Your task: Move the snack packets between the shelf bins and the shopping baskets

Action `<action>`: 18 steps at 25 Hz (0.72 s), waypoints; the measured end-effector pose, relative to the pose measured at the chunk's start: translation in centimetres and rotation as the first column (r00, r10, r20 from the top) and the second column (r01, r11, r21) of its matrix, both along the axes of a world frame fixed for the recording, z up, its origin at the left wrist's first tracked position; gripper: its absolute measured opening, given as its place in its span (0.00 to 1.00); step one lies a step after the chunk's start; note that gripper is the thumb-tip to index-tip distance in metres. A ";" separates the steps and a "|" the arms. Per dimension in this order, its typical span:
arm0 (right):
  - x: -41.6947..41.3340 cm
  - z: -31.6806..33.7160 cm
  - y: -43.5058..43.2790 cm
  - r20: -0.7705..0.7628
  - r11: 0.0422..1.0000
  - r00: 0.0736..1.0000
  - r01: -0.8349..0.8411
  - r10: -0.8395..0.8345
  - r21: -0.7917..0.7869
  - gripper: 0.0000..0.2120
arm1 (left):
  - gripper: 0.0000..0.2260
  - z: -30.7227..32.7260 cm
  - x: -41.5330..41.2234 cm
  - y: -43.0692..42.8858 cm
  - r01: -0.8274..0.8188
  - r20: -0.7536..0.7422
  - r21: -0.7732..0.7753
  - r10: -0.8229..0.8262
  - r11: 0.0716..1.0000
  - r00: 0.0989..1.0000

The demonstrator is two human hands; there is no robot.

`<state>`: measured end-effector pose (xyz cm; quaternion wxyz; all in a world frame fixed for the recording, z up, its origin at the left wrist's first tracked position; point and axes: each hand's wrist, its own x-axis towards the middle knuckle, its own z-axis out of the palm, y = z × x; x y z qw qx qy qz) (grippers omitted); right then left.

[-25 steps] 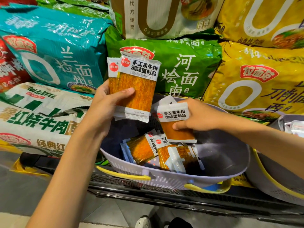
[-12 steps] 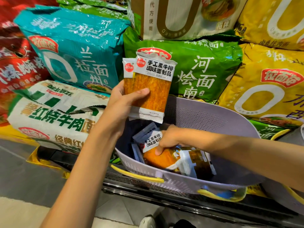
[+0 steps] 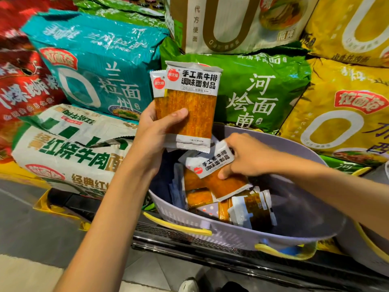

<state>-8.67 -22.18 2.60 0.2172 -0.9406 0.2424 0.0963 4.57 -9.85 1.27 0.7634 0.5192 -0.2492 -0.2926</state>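
Left forearm rising from the lower left, left hand (image 3: 155, 131) upright above the rear left rim of the grey basket (image 3: 210, 234), thumb across the front, fingers behind. Right forearm entering from the right border, right hand (image 3: 248, 159) lowered, knuckles up, into the mouth of the basket. Little open room at the back: green noodle bag (image 3: 263, 91) and yellow noodle bag (image 3: 341, 114) close behind the rear rim, white noodle bag (image 3: 69, 148) near the left wall with the contact hidden by the arm, teal noodle bag (image 3: 101, 66) lying above that one. Free space only over the basket and toward the front, where the yellow handle (image 3: 179, 225) runs along the near rim above the dark shelf edge (image 3: 210, 248). Second basket (image 3: 374, 249) just beside, cut off at the right border. Left grip closed on two snack packets (image 3: 191, 110), one in front of the other, upright, white labels on top, lower edge just above the basket. Right grip pinching a third packet (image 3: 212, 165) at its white end, thumb below and fingers above; third packet tilted, orange end low over the loose packets (image 3: 250, 209) on the basket bottom, touching them or not: cannot tell.
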 end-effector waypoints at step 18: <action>-0.9 -0.7 -2.2 0.119 0.840 0.949 0.195 -0.292 0.507 0.13 | 0.15 0.1 0.2 -0.1 0.026 -0.059 -0.029 -0.028 0.999 0.998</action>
